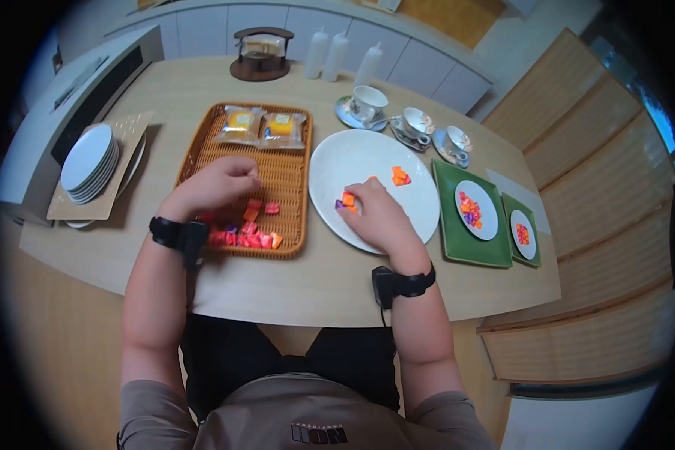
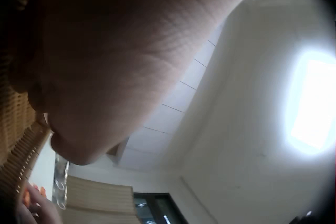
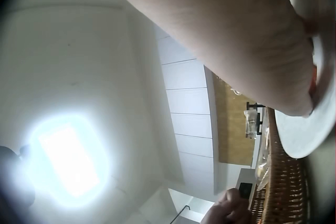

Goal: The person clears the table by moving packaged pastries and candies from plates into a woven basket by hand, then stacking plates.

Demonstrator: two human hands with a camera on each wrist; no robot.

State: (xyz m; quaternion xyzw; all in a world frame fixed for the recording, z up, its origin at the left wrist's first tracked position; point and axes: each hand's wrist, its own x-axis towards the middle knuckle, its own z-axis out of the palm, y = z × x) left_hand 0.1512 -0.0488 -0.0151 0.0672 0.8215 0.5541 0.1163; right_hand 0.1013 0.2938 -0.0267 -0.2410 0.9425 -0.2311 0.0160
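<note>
Over the wicker tray (image 1: 296, 217), my left hand (image 1: 216, 184) hangs with curled fingers; I cannot tell whether anything is between its fingertips. Below it, red and orange candies (image 1: 251, 238) lie in the tray's near part. My right hand (image 1: 379, 214) is low over the large white plate (image 1: 416, 214), thumb and fingers pinching at a small cluster of orange candies (image 1: 348, 199) with a purple candy (image 1: 339, 204) beside them. Farther back on the plate sits another group of orange and red candies (image 1: 401, 177). The right palm hides part of the plate.
Two wrapped cakes (image 1: 281, 131) lie at the tray's far end. Stacked small plates (image 1: 90, 165) stand left. Cups on saucers (image 1: 366, 105) and white bottles (image 1: 336, 56) stand behind. At right, green trays (image 1: 450, 244) bear small white plates (image 1: 469, 187) of candies.
</note>
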